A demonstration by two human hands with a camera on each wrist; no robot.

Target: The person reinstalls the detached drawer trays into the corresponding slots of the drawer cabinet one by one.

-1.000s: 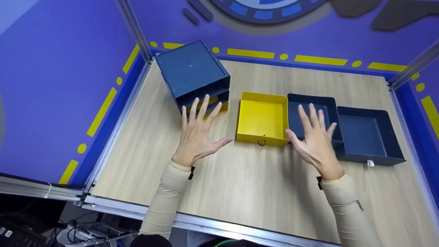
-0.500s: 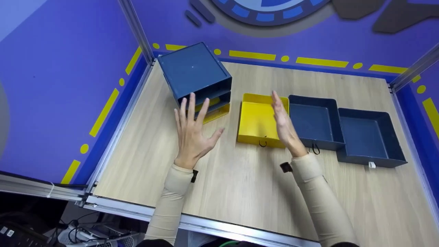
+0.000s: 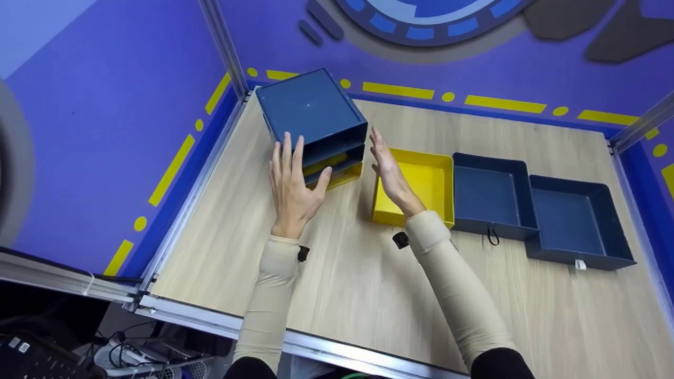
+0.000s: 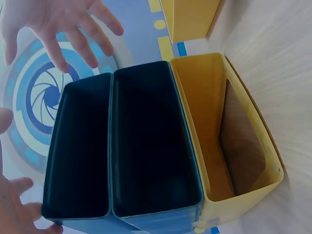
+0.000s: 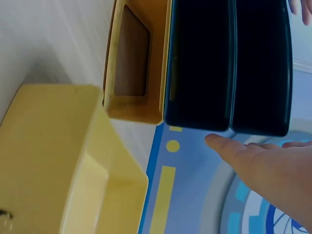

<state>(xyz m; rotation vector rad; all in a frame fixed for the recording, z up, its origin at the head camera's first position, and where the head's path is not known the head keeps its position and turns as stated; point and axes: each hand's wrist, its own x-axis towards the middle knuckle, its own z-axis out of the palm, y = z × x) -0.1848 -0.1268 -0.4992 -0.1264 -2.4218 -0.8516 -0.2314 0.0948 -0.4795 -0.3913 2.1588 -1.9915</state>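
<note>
A stacked drawer case [image 3: 310, 110], two dark blue shells over a yellow one, stands at the back left with its openings facing me. The left wrist view shows its three empty slots [image 4: 151, 141]. My left hand [image 3: 295, 192] is at the case's front left, fingers spread. My right hand [image 3: 389, 171] stands near the case's right front corner, palm turned toward it, fingers straight. In the right wrist view the right fingertips [image 5: 214, 140] are close to the case's edge; contact cannot be told. A yellow drawer [image 3: 432, 179] lies partly behind the right wrist.
Right of the yellow drawer lie a dark blue drawer [image 3: 489, 189] with a black loop pull and another dark blue drawer [image 3: 571, 218] with a white tab. Purple panels [image 3: 131, 105] wall the wooden table [image 3: 347, 295], which has a metal front edge.
My right hand has swung left from above the dark blue drawer to beside the case, turning its palm inward. My left hand has shifted slightly toward the case's left front. The head view has shifted a little.
</note>
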